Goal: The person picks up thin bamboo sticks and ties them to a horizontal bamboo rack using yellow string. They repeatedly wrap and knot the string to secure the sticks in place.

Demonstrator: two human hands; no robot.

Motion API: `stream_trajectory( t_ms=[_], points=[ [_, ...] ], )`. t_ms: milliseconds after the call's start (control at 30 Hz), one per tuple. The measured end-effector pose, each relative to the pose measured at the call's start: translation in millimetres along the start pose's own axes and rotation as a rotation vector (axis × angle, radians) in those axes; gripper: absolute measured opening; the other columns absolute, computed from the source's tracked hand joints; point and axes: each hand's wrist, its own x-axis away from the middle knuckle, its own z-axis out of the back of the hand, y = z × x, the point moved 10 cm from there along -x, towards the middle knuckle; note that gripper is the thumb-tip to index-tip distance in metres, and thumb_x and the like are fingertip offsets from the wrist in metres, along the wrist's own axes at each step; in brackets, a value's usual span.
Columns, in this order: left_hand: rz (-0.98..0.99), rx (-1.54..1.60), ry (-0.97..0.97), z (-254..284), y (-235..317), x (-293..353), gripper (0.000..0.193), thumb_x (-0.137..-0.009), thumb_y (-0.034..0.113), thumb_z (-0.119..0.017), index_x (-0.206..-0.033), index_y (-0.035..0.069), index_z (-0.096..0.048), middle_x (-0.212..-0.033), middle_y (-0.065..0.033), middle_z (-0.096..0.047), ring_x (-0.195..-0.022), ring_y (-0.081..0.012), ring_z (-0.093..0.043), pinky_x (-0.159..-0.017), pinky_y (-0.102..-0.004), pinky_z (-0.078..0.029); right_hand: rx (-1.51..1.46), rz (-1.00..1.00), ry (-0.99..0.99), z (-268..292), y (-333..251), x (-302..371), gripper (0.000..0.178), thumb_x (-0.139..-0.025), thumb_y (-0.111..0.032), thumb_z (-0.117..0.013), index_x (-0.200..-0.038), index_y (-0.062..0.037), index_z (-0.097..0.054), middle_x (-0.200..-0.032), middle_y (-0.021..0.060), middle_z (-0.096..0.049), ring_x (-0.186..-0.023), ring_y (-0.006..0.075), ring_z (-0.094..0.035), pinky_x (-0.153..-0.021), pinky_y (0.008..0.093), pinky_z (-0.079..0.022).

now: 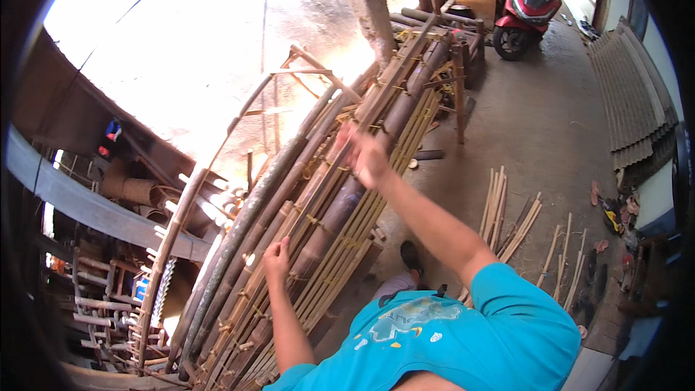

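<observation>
A long stack of bamboo poles and split bamboo strips (pixel 340 210) runs from near left to far right in front of me, bound at intervals with yellow ties (pixel 313 220). Over its near half, my left hand (pixel 276 259) is closed with fingers pinched together; whatever they may hold is too small to make out. Farther along, my right hand (pixel 368 159) reaches over the poles, blurred by motion. Its fingers look stretched out and apart, and I see nothing held in it. Whether it touches the bamboo is unclear.
Loose bamboo strips (pixel 515 224) lie on the concrete floor to my right. A curved bamboo frame (pixel 192 199) rises at the left. A red scooter (pixel 528 3) stands at the far right, and corrugated sheets (pixel 631 90) lean by the wall.
</observation>
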Motion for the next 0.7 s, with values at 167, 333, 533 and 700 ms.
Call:
stream_trajectory(
  t_ms=[167,333,533,700],
  points=[
    [0.112,-0.284,-0.006,-31.0,-33.4,-27.7,0.053,-0.094,0.050,-0.061,-0.084,-0.002,-0.067,-0.065,-0.0163,-0.059,-0.061,-0.0244,-0.055,-0.062,-0.0405,-0.044,0.527,0.484,-0.536,-79.7,-124.7,22.7,0.016,-0.101,-0.005,-0.050,-0.116,-0.0073,-0.055,-0.108,0.0108,-0.067,-0.101,0.0193,-0.066,-0.091,0.0349,-0.055],
    [0.090,-0.274,0.027,-36.1,-45.0,-37.3,0.048,-0.094,0.044,-0.063,-0.082,-0.002,-0.065,-0.070,-0.0174,-0.061,-0.065,-0.0267,-0.057,-0.067,-0.0395,-0.046,0.365,0.071,-0.364,-10.4,-134.8,-35.2,0.026,-0.101,-0.007,-0.052,-0.125,-0.0141,-0.046,-0.113,0.0131,-0.066,-0.107,0.0229,-0.066,-0.092,0.0383,-0.054],
    [0.273,-0.215,-0.102,-45.5,-33.3,-36.7,0.045,-0.091,0.038,-0.071,-0.076,-0.004,-0.063,-0.061,-0.0069,-0.051,-0.063,-0.0125,-0.048,-0.061,-0.0326,-0.043,0.037,0.030,-0.118,131.3,-185.3,-129.8,0.033,-0.101,-0.011,-0.053,-0.129,-0.0219,-0.039,-0.122,0.0137,-0.062,-0.108,0.0265,-0.066,-0.089,0.0427,-0.058],
    [0.066,-0.358,-0.036,-121.4,99.9,-96.8,0.028,-0.092,0.024,-0.066,-0.110,0.002,-0.067,-0.104,-0.0177,-0.069,-0.096,-0.0277,-0.067,-0.084,-0.0373,-0.052,-0.005,-0.057,-0.106,187.0,-159.8,-183.4,0.019,-0.098,-0.002,-0.055,-0.104,-0.0194,-0.053,-0.123,0.0129,-0.061,-0.110,0.0267,-0.065,-0.089,0.0443,-0.059]
  ],
)
